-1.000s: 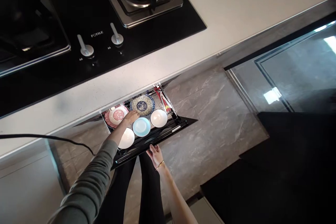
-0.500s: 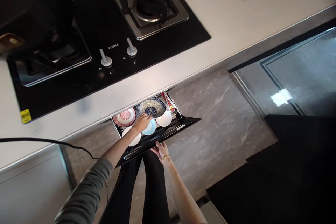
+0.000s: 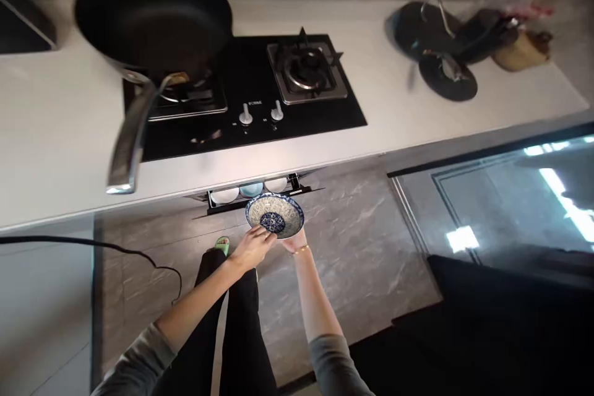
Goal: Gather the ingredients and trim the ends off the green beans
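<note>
"What are the hands doing?"

"The left hand is gripping the round cream ceramic-looking plate with blue-patterned rim and centre at seven o'clock, fingers curling; the right is supporting it around five o'clock, but the plate is hiding its fingers, so I can't tell their closure."

"The arms?"

"The left forearm is slanting between one and two o'clock, the right between eleven and twelve."

"And the plate?"

"It's tilting above the grey marbled floor, the open black drawer lying near eleven o'clock."
</note>
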The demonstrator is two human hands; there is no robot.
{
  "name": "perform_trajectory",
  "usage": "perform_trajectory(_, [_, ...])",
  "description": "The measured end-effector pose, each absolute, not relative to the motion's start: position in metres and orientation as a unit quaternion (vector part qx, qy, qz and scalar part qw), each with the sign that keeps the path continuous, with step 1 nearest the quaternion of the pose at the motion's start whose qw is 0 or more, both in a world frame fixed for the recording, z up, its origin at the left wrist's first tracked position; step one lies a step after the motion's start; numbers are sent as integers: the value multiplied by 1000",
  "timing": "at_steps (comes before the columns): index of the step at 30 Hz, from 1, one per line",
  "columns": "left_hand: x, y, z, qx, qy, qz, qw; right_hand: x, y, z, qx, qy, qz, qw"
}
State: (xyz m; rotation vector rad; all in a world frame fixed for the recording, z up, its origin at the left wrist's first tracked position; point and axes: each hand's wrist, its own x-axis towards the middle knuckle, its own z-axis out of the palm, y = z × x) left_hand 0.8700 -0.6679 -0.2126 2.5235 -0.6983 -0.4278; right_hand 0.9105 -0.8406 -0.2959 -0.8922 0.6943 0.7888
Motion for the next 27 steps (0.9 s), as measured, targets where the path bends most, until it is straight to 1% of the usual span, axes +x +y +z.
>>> perform_trajectory(2, [854,-661,-199,927,-257,-145,230,905,-850,-260,-350,322,436,764])
perform_trajectory(4, [833,-650,-185,933,-248,-130,225,896,-853,-228,-335,323,491,736])
perform_trajectory(8, [770,-614,-154,947,-187,-84,247,870,-829,-185,-376,271,588,663])
perform_trajectory(11, [707,-587,-128,960,-61,-46,270,845,-783,-166,-408,203,626,633])
perform_trajectory(14, [646,-563,-102,958,157,6,238,814,-715,-146,-435,141,667,588])
perform_trajectory(16, [612,-542,-87,937,297,39,181,787,-658,-131,-443,103,700,551])
perform_trajectory(19, [561,-495,-69,882,455,80,94,735,-561,-106,-447,28,742,498])
perform_trajectory(21, [521,-457,-58,847,519,96,56,691,-493,-90,-442,-32,767,463])
perform_trajectory(23, [473,-418,-46,829,548,101,38,644,-428,-76,-428,-85,789,432])
perform_trajectory(27, [365,-354,-20,839,532,96,58,549,-315,-52,-414,-157,809,387])
